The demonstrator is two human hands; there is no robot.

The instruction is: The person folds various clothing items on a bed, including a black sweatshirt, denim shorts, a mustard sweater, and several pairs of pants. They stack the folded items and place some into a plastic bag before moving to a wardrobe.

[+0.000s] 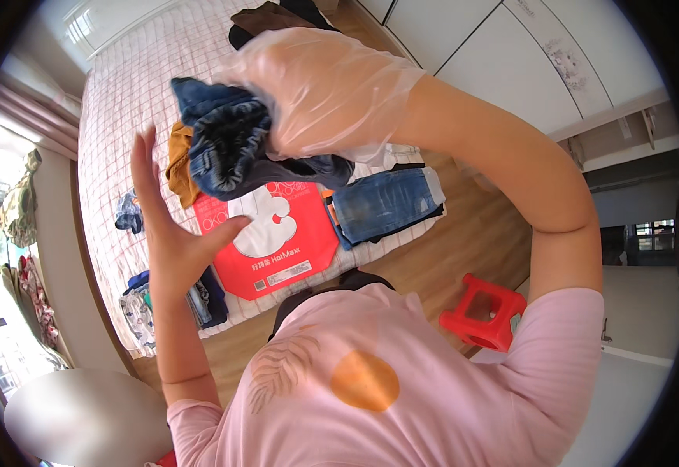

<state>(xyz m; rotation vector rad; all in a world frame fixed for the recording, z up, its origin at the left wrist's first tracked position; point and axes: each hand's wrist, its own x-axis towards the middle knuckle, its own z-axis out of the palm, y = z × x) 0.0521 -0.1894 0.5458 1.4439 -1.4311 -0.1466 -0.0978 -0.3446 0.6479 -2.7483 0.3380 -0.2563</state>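
Note:
My right hand point(316, 93), covered in loose clear plastic, reaches across the upper middle and grips a bunched pair of dark blue jeans point(226, 156). Its fingertips are hidden. The gathered waistband of the jeans faces me, and they hang over a flat red bag point(308, 253) with a white figure printed on it. My left hand point(170, 241) is bare and raised to the left of the jeans, thumb and fingers spread, holding nothing. A mustard-coloured garment point(178, 163) shows just behind the jeans.
Beneath the clothes is a bed point(133, 93) with a checked cover. Folded jeans point(382, 206) lie right of the bag, folded clothes point(141, 307) at left, dark garments point(273, 19) at the far end. A red plastic stool point(483, 311) stands on the wooden floor, near white cabinets point(526, 62).

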